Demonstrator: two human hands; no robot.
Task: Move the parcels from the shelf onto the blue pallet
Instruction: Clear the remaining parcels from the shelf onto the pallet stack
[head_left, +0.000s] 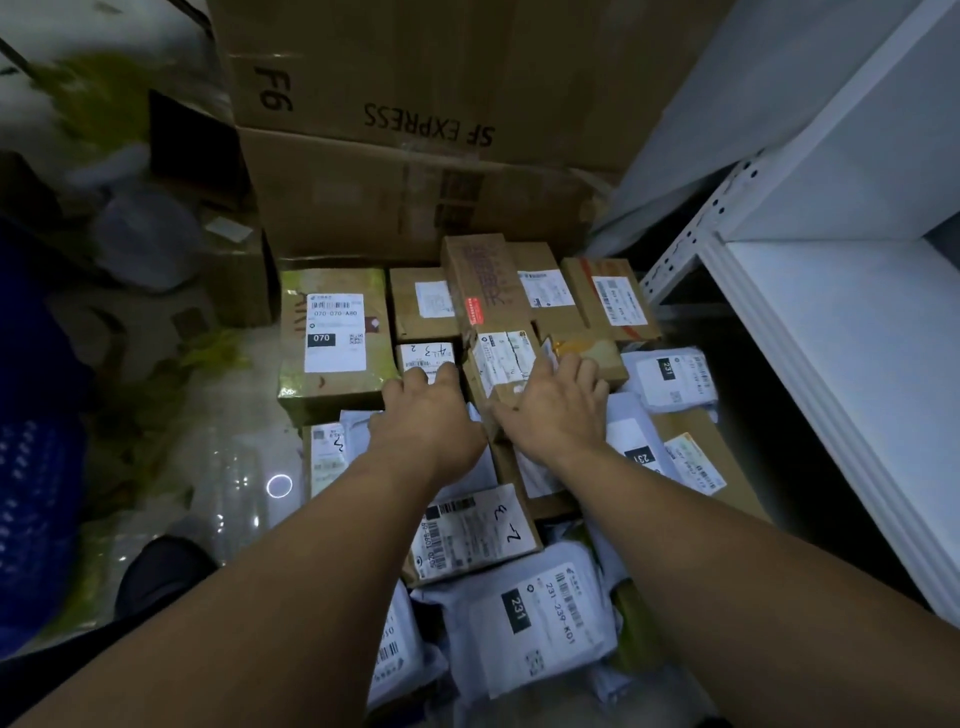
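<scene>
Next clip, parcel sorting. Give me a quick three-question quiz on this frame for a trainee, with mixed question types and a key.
1. True or false: the big carton behind the pile is printed SF EXPRESS.
2. Which number stands on the black patch of the label on the green-taped box? A 070, B 231, C 555.
3. Fill in: the ____ hand touches the small box with the handwritten label.
Key: 1 true; 2 A; 3 left hand.
</scene>
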